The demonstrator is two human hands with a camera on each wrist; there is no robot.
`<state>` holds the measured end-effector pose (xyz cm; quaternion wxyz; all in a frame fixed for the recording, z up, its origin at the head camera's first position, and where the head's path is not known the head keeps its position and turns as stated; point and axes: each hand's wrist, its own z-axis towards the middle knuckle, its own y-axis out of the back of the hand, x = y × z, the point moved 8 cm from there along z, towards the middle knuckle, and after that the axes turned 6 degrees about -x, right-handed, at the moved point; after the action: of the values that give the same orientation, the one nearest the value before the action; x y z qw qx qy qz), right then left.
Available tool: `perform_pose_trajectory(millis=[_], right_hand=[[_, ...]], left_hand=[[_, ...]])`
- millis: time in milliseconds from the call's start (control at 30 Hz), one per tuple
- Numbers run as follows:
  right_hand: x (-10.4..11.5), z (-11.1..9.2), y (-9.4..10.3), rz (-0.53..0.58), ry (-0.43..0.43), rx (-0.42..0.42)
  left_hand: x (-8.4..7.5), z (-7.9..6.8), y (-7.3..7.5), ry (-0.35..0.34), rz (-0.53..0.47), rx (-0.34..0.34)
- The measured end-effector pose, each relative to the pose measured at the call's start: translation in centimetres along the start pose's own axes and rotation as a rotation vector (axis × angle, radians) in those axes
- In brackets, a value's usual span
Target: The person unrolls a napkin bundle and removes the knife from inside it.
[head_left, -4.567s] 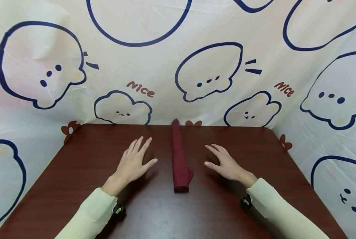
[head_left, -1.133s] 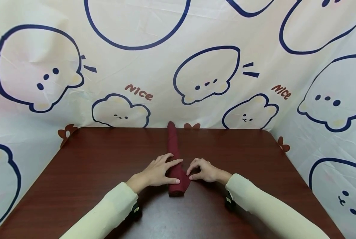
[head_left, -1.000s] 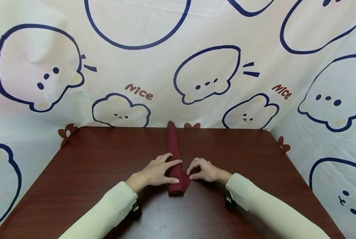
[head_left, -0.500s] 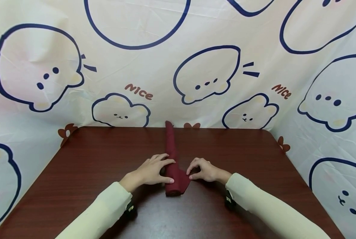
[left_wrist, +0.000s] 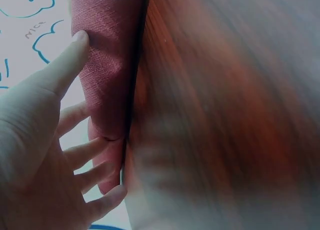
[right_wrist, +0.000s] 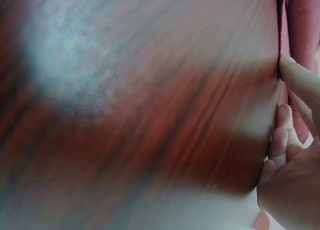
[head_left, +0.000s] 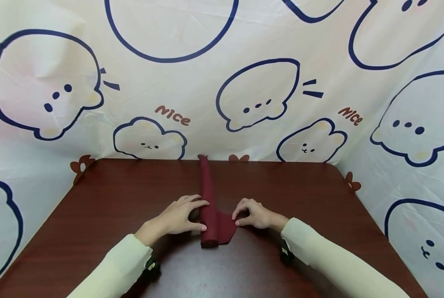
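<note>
A dark red rolled cloth (head_left: 208, 186) lies lengthwise on the brown table, its far end at the table's back edge. My left hand (head_left: 175, 216) rests against the roll's left side, thumb and spread fingers touching it. In the left wrist view, the thumb (left_wrist: 70, 57) lies on the roll and the other fingers reach along it. A flat flap of the cloth (head_left: 226, 227) sticks out to the right of the roll. My right hand (head_left: 257, 214) pinches the flap's outer edge between thumb and fingers. The right wrist view shows the fingers low at the table.
The brown table (head_left: 300, 190) has a glossy wood-grain top. A pale curtain (head_left: 199, 91) with blue cartoon outlines stands behind it and along both sides. A dark wrist device (head_left: 152, 265) sits at the left cuff, another (head_left: 286, 252) at the right.
Both hands have come in from the sides onto the cloth. Lately my left hand and the roll have shifted left, baring more of the flap, while my right hand stays at its edge.
</note>
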<state>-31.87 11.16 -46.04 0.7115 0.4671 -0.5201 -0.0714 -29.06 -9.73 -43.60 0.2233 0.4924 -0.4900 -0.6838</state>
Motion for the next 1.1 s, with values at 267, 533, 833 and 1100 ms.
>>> perform_pose_trajectory(millis=[267,533,833,1100], right_hand=[[-0.1,0.0,-0.2,0.024,-0.016,0.002],[-0.2,-0.3,-0.5,0.017,-0.01,-0.003],[0.1,-0.1,-0.4,0.019,0.0,-0.004],[0.0,-0.2,-0.3,0.025,-0.011,-0.005]], left_hand=[[1.5,-1.6,0.7,0.028,-0.003,-0.016],[1.8,-2.5,0.6,0.023,-0.016,-0.007],[1.5,-2.1,0.9,0.02,-0.023,-0.046],[0.7,-1.2,1.3,0.026,-0.034,-0.11]])
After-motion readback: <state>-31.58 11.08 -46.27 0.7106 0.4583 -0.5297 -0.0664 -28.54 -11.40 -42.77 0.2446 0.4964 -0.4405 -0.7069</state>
